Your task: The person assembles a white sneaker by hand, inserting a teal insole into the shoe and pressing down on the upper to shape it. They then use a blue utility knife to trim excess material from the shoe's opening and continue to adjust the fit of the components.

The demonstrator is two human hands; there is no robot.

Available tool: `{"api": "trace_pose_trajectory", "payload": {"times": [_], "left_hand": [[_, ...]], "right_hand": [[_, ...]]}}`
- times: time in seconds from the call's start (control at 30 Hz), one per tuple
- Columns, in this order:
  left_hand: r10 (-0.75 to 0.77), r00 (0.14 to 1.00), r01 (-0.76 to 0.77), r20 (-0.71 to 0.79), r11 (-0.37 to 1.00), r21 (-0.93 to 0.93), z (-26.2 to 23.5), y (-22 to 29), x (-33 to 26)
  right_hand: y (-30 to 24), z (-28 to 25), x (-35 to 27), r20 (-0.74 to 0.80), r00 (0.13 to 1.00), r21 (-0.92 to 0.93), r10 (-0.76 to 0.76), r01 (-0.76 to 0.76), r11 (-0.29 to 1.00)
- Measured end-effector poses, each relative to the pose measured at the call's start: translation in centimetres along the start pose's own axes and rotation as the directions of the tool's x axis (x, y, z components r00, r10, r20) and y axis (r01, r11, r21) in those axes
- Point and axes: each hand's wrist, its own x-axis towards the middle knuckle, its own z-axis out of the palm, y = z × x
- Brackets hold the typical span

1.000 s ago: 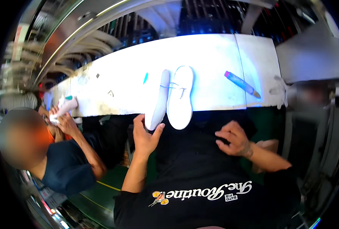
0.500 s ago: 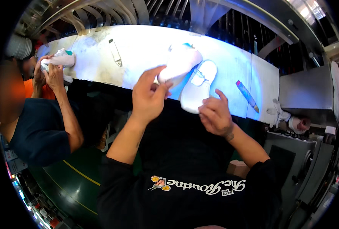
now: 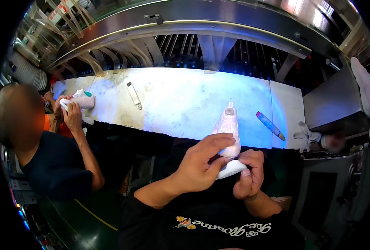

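Near the table's front edge I hold a pale shoe upper (image 3: 227, 129) pulled over a last, its round metal-looking top facing up. My left hand (image 3: 203, 160) is closed on its left side, thumb low by the white sole (image 3: 231, 168). That sole sits against the near end of the upper. My right hand (image 3: 250, 173) pinches the sole's right side between thumb and fingers. Whether sole and upper touch all along is hidden by my fingers.
A blue-handled brush (image 3: 270, 126) lies to the right, a white-handled tool (image 3: 134, 96) to the left. White gloves (image 3: 309, 135) hang by a metal box (image 3: 335, 100). A co-worker (image 3: 56, 162) at left handles another shoe (image 3: 83, 101). Plastic strips (image 3: 214, 52) hang before the rollers behind.
The upper has come toward me from the table's middle, and the sole has been lifted off the table against it. Both hands have drawn nearer together. The view has tilted up.
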Motion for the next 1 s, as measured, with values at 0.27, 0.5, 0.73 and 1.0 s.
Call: {"api": "trace_pose_trajectory", "payload": {"times": [0.27, 0.5, 0.73, 1.0], "left_hand": [[0.092, 0.994, -0.069, 0.054, 0.943, -0.326, 2.0, -2.2, -2.5], [0.22, 0.974, -0.224, -0.051, 0.97, -0.091, 2.8, -3.0, -3.0], [0.261, 0.965, -0.261, 0.002, 0.965, -0.003, 2.6, -3.2, -3.3], [0.196, 0.98, -0.197, 0.029, 0.98, 0.028, 2.4, -2.2, -3.6]], "right_hand": [[-0.3, -1.5, -0.9, -0.016, 0.998, -0.032, 0.059, -0.06, 0.998], [-0.6, -2.6, -0.4, 0.077, 0.995, 0.008, 0.062, -0.062, 0.998], [-1.5, -3.5, -0.6, 0.138, 0.983, -0.006, 0.119, -0.119, 0.993], [-2.3, -3.4, -0.5, 0.129, 0.976, -0.028, 0.175, -0.173, 0.985]]}}
